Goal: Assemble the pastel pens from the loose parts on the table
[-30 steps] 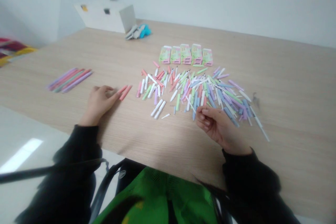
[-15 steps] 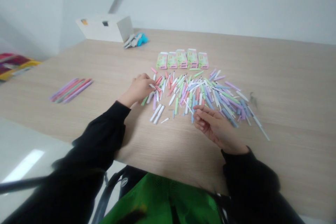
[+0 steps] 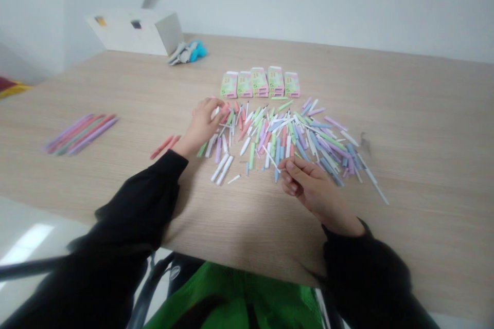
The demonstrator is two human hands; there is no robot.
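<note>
My left hand (image 3: 204,124) is at the left edge of a heap of pastel pen parts (image 3: 266,133), its fingers bent around a coral pen piece (image 3: 226,108); the grip is partly hidden. My right hand (image 3: 309,185) is closed, pinching a thin white pen refill (image 3: 271,158) between thumb and forefinger over the near side of the heap. Two white pen barrels (image 3: 222,169) lie side by side between my hands, with a small white tip piece (image 3: 233,179) close by.
Several small green-and-pink boxes (image 3: 252,84) stand in a row behind the heap. Assembled-looking pastel pens (image 3: 81,133) lie together at far left. Two coral pen pieces (image 3: 165,147) are beside my left sleeve. A white box (image 3: 131,31) and grey-blue gloves (image 3: 188,52) sit at the back.
My left hand has shifted slightly away from me, toward the coral pieces at the heap's left. Coral pieces beside its wrist now show. My right hand still holds the refill; the view has turned right.
</note>
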